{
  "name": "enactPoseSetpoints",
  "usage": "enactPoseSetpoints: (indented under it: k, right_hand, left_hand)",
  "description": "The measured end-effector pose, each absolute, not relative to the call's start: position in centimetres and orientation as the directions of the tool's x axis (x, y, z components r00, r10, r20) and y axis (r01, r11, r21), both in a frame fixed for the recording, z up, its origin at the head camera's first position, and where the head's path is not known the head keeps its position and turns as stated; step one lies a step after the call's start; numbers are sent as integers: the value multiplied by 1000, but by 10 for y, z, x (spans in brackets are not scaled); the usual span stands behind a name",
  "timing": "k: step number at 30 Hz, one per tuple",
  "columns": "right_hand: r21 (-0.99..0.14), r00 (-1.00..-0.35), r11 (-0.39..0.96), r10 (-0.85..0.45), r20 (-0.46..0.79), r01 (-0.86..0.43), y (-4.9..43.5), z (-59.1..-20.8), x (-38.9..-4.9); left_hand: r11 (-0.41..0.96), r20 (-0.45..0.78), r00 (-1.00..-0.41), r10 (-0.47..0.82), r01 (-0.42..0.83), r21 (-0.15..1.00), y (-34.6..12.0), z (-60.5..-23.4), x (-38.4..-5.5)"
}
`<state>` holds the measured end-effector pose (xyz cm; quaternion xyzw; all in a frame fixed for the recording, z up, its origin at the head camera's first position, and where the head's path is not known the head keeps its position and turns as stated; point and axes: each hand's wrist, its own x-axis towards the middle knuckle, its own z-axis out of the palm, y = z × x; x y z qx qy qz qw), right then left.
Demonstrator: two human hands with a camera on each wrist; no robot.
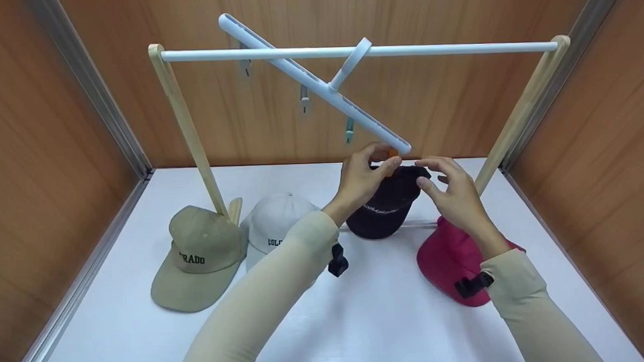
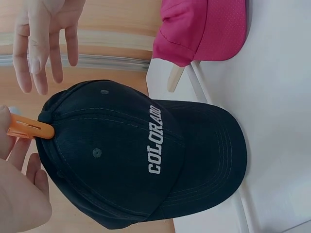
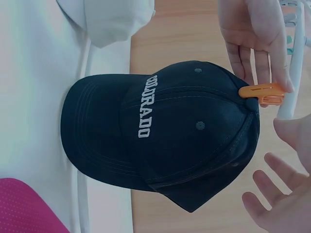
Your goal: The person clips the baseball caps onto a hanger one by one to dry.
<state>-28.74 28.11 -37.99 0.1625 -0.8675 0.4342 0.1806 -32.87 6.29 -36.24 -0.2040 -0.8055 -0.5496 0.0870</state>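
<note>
A black cap (image 2: 112, 155) lettered COLORADO hangs by its crown from an orange clip (image 2: 31, 128) at the low right end of a tilted white hanger (image 1: 318, 84). My left hand (image 1: 362, 174) pinches that clip between thumb and fingers, just above the crown. To the right of the cap, my right hand (image 1: 453, 192) has its fingers spread and loosely bent; the right wrist view shows them apart from the cap, with nothing in them. A magenta cap (image 1: 448, 257) lies on the table below the right hand, partly hidden by the forearm.
The hanger's loop hooks over a white rod (image 1: 456, 49) between wooden posts (image 1: 188, 121). Grey and green clips (image 1: 349, 130) dangle from the hanger. On the left of the white table (image 1: 107, 328) sit an olive cap (image 1: 203, 244) and a white cap (image 1: 278, 217), partly behind the left arm.
</note>
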Motion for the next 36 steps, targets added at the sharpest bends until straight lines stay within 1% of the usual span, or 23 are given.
enactPoseSetpoints:
  k: [5, 8, 15, 25, 30, 36]
  right_hand:
    - [-714, -883, 547, -111, 457, -438, 279, -382, -283]
    - [-728, -889, 537, -97, 447, -425, 278, -383, -280]
    - [-726, -893, 551, -85, 443, -413, 275, -386, -273]
    - [-735, -883, 519, -89, 461, -436, 276, -393, -270]
    - [-739, -889, 520, -95, 448, -428, 277, -394, -267]
    - [-760, -901, 504, -96, 422, -410, 275, -396, -263]
  left_hand:
    - [315, 383, -889, 251, 449, 836, 59, -364, -329]
    - [345, 378, -890, 254, 449, 825, 56, -365, -329]
    - [387, 377, -891, 253, 451, 804, 41, -368, -331]
    - [445, 317, -915, 252, 400, 801, 0, -376, -330]
    - [469, 340, -904, 259, 425, 774, -21, -382, -328]
    - [474, 361, -902, 238, 432, 767, -47, -389, -324]
